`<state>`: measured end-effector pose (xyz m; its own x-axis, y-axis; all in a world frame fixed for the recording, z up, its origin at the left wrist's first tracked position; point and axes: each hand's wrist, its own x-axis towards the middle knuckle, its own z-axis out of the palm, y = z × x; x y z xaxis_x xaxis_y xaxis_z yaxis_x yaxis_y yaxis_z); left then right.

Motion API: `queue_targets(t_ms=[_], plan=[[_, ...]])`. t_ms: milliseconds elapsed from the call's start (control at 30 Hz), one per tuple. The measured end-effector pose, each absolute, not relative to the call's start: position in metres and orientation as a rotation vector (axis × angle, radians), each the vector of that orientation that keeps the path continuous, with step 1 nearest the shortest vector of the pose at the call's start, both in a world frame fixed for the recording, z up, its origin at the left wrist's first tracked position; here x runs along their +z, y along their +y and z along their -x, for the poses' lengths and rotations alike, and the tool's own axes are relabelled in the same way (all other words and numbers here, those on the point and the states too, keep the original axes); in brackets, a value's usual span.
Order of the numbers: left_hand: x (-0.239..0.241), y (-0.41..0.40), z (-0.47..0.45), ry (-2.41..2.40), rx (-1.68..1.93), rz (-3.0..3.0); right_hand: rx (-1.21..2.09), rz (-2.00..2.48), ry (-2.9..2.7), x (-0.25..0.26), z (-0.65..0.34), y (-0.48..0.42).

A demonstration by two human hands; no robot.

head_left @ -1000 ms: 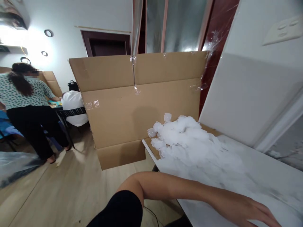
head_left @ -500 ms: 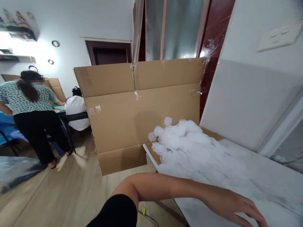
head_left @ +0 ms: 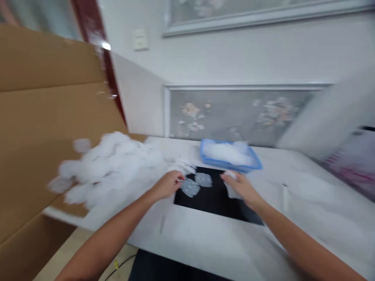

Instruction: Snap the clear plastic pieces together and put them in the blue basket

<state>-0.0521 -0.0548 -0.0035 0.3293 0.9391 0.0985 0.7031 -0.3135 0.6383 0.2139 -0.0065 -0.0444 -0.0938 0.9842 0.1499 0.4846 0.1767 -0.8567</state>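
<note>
A black mat [head_left: 211, 201] lies on the white table, with two thin translucent white pieces on it. My left hand [head_left: 170, 184] is closed in a pinch at the edge of the nearer translucent piece [head_left: 190, 188]. Beside that lies the other translucent piece [head_left: 203, 180]. My right hand [head_left: 240, 188] grips a white, soft-looking piece [head_left: 232, 191] over the right part of the mat; blur hides whether it is one layer or several. Left of my left hand spreads a big pile of white translucent pieces [head_left: 117, 160].
Behind the mat sits a blue plastic basket [head_left: 252, 167] holding white material. A large cardboard sheet [head_left: 49, 128] stands at the left table end. On the right lies a white stick-like object [head_left: 285, 199]. A framed wall panel [head_left: 225, 113] runs behind the table [head_left: 202, 238].
My view has swung right, from the room and cardboard to the tabletop. Both hands now show over the black mat; before, only one arm was visible, reaching over the table.
</note>
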Motion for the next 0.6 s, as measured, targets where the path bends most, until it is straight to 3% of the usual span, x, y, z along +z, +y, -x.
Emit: queue_targets(t_ms=[433, 600], plan=[[-0.027, -0.028, 0.016, 1.468, 0.574, -2.316, 0.410, 1.505, -2.378, -0.037, -0.194, 0.007], [-0.025, -0.030, 0.016, 1.561, 0.571, -2.175, 0.565, 1.383, -2.496, -0.024, -0.219, -0.009]])
